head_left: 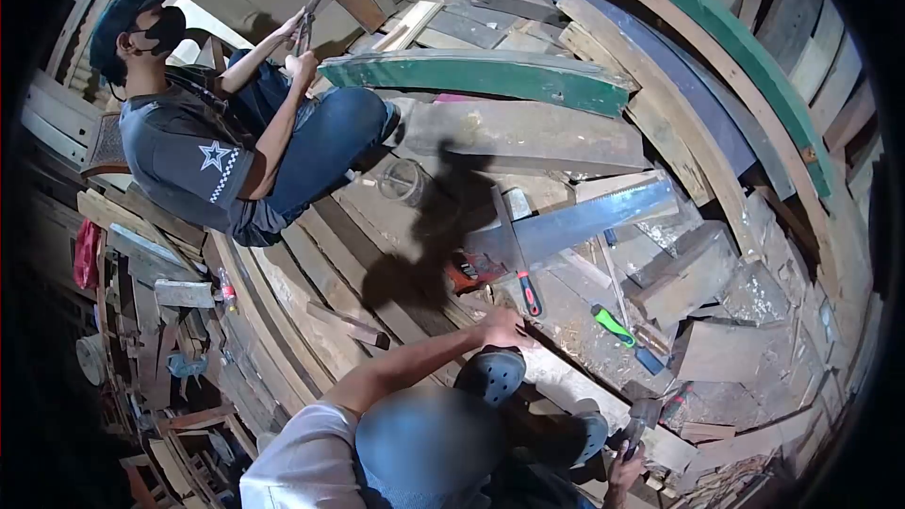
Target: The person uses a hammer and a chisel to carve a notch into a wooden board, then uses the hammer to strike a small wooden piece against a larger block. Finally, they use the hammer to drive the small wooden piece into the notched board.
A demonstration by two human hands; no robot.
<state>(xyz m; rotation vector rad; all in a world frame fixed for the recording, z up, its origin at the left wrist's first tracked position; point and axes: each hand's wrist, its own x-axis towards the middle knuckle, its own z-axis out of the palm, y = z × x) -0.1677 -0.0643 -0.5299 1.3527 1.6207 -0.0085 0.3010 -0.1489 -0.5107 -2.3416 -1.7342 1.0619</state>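
Observation:
My left hand [502, 328] is closed at the upper end of a pale wooden plank [577, 385], which lies slantwise by my feet. Its fingertips are partly hidden. Dark clogs with holes [491, 376] are on my feet at the plank's near side. My right hand [624, 471] grips a hammer-like tool [641, 421], its dark blocky head over the plank's lower end. Beyond my left hand lie a red-and-black-handled tool [529, 293] and a large handsaw [584, 223] with an orange handle. A green-handled chisel [615, 325] rests to the right.
Across from me a seated person [193, 123] holds a pincer-like tool [304, 36] and a thin piece. Green-painted curved beams [481, 75] lie at the back. Wood blocks [721, 352] and offcuts crowd the right. Long boards [325, 245] run at left, near a round container [403, 182].

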